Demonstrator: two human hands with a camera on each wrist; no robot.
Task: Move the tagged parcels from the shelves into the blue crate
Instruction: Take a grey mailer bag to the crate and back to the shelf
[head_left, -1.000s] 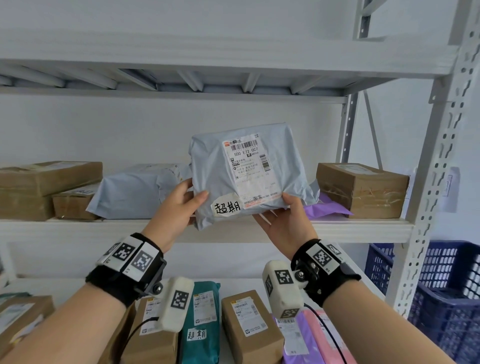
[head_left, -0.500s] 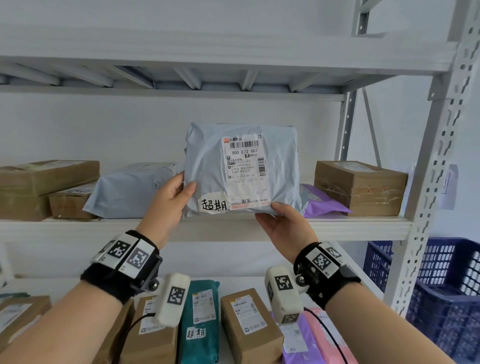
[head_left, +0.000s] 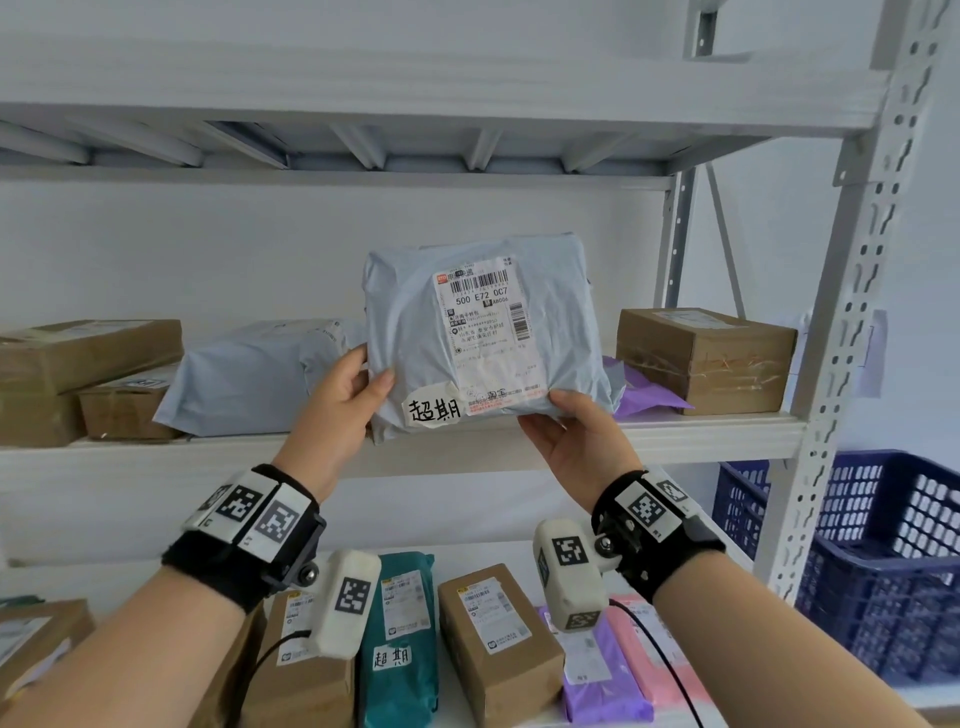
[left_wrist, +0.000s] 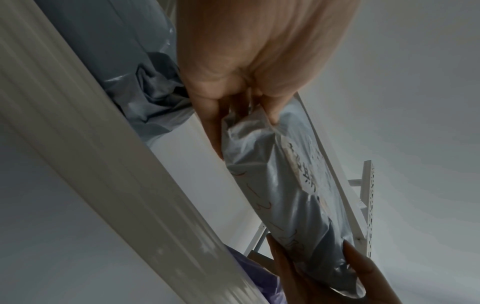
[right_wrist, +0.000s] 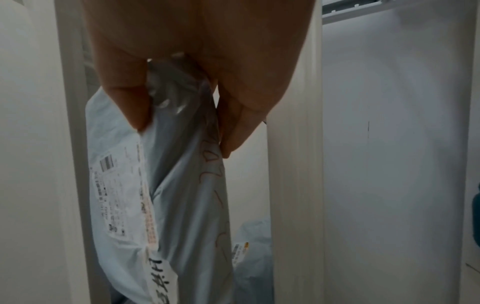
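Holding parcel: I had the grey parcel (head_left: 483, 338) stood upright over the front of the middle shelf (head_left: 675, 434), its label facing me so I could read the handwritten tag (head_left: 434, 410) at its lower left.
Why upright: I judged that pose was for checking the tag (the teal parcel (head_left: 400, 644) on the shelf below carried one too) before carrying it off.
Left hand: my left hand (head_left: 337, 395) pinched the parcel's lower left edge, thumb on the front, fingers behind; the wrist view showed the film bunched under that pinch.
Right hand: my right hand (head_left: 571, 436) clasped the bottom right corner from below, thumb across the front.
Pose: both forearms were raised, palms roughly facing each other.
Neighbours: a second grey bag (head_left: 249, 379) lay to the left, a brown box (head_left: 706, 358) to the right over a purple bag (head_left: 649, 395).
Destination: the blue crate (head_left: 883, 561) stood low on the right, beyond the shelf upright (head_left: 852, 291); the parcel was not yet in it.
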